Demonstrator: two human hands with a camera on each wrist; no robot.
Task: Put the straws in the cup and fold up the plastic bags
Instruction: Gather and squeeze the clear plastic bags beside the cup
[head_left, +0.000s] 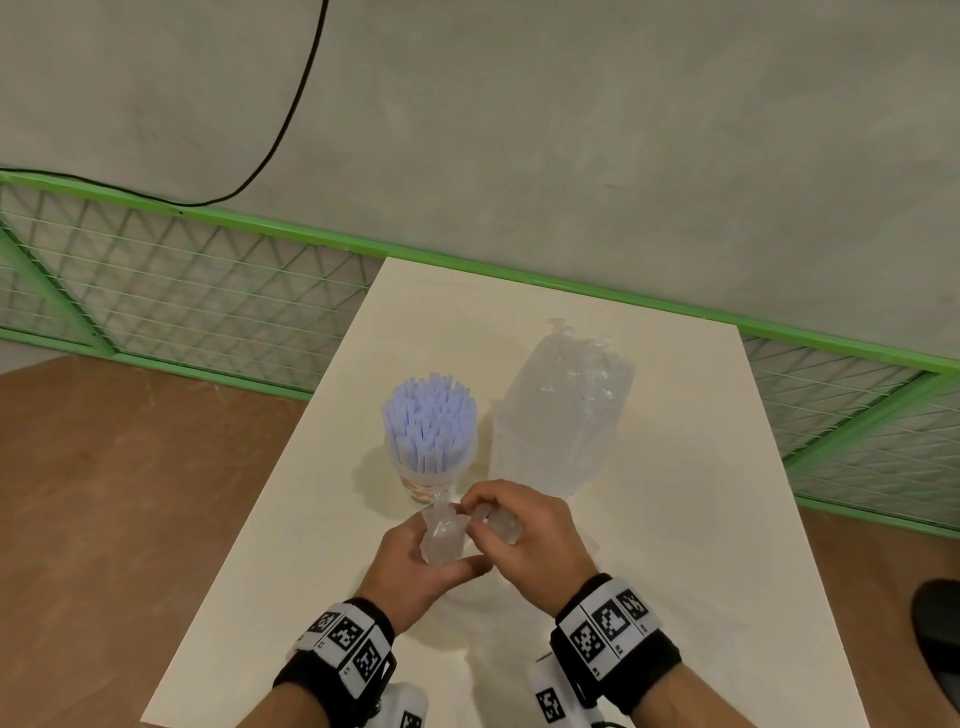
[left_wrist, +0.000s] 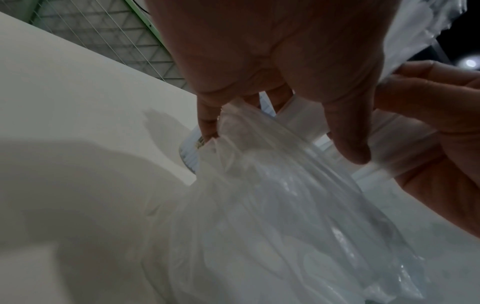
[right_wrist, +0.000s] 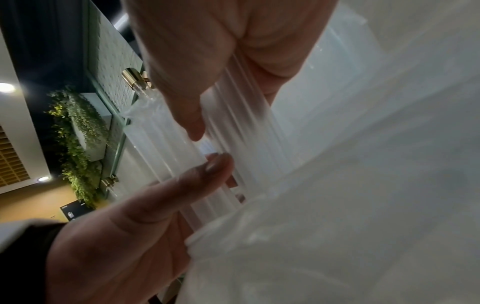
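A clear cup (head_left: 429, 480) stands mid-table, packed with pale blue straws (head_left: 430, 422) that rise above its rim. Just in front of it both hands hold one bunched clear plastic bag (head_left: 443, 539). My left hand (head_left: 415, 564) grips the gathered bag from the left, thumb underneath. My right hand (head_left: 519, 530) pinches its other end with curled fingers. In the left wrist view the crumpled bag (left_wrist: 272, 195) hangs below the left fingers (left_wrist: 207, 121). The right wrist view shows the pleated bag (right_wrist: 233, 144) between both hands. A second clear bag (head_left: 561, 415) lies flat to the right of the cup.
The white table (head_left: 701, 545) is narrow; its left edge (head_left: 249, 509) drops to a brown floor. A green mesh fence (head_left: 208, 291) runs behind the table, and a black cable (head_left: 291, 104) hangs on the grey wall. A dark object (head_left: 940, 639) sits at the far right.
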